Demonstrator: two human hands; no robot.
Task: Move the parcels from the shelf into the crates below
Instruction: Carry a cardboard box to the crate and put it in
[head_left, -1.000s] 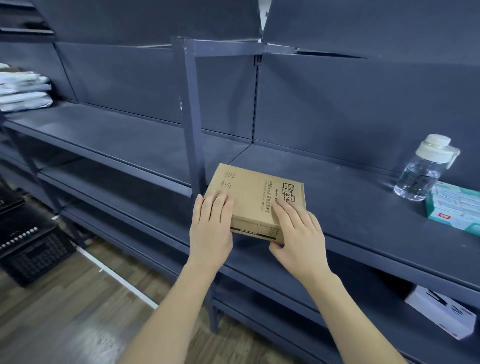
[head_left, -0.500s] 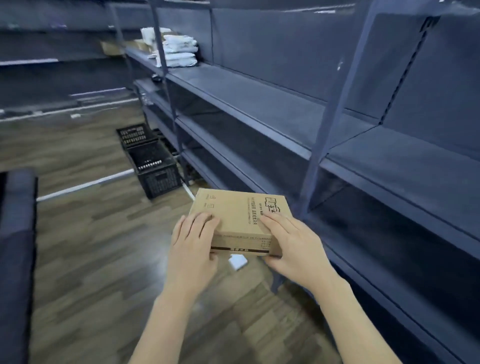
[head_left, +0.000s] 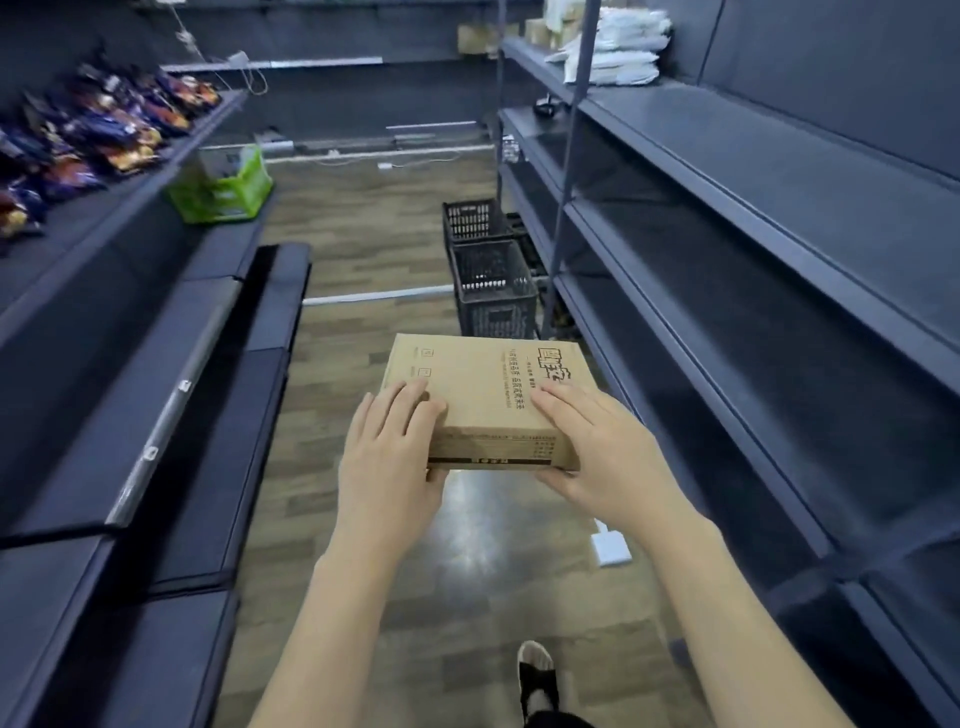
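Dim bluish light, floor (head_left: 467, 561) glare, wide-angle edge bending, soft blur

- Wood-plank floor (head_left: 363, 270) runs down the aisle, with a pale glare patch near the middle.
- A white strip (head_left: 379, 295) crosses the floor.
- Dark grey shelving (head_left: 779, 249) lines the right side, its tiers held by a grey upright (head_left: 569, 171).
- Lower dark shelving (head_left: 156, 364) lines the left side, with colourful snack bags (head_left: 98, 130) on its upper tier.
- A green basket (head_left: 223, 189) sits at the left shelving's far end.
- The dark back wall (head_left: 337, 98) carries what may be a cable, too blurred to tell.
- A small white object (head_left: 610, 546) lies on the floor by the right shelving.
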